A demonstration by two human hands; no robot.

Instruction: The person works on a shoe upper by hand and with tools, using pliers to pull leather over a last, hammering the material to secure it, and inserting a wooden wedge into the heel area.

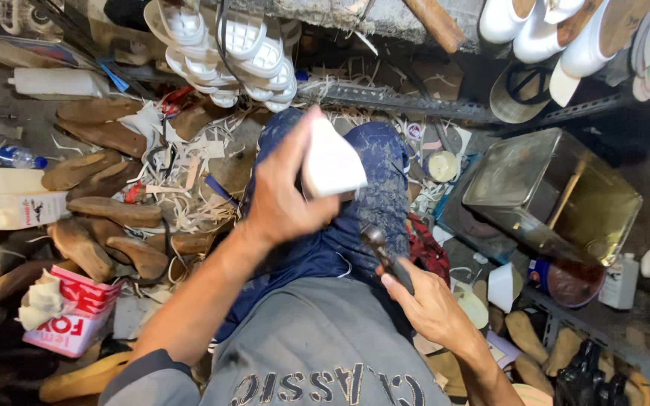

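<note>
Left hand (283, 199) pinches the white shoe piece (331, 164) over my lap. Right hand (426, 304) grips the dark tool (385, 256), its tip pointing up just below the piece

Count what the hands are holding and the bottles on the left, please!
White shoe piece in the left hand: 1
Dark metal tool in the right hand: 1
White bottles: 2
Clear bottle with blue cap: 1
Total: 5

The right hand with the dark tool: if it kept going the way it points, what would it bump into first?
Probably the white piece held in the left hand. The right hand aims its dark tool up toward it, though depth is hard to judge.
</note>
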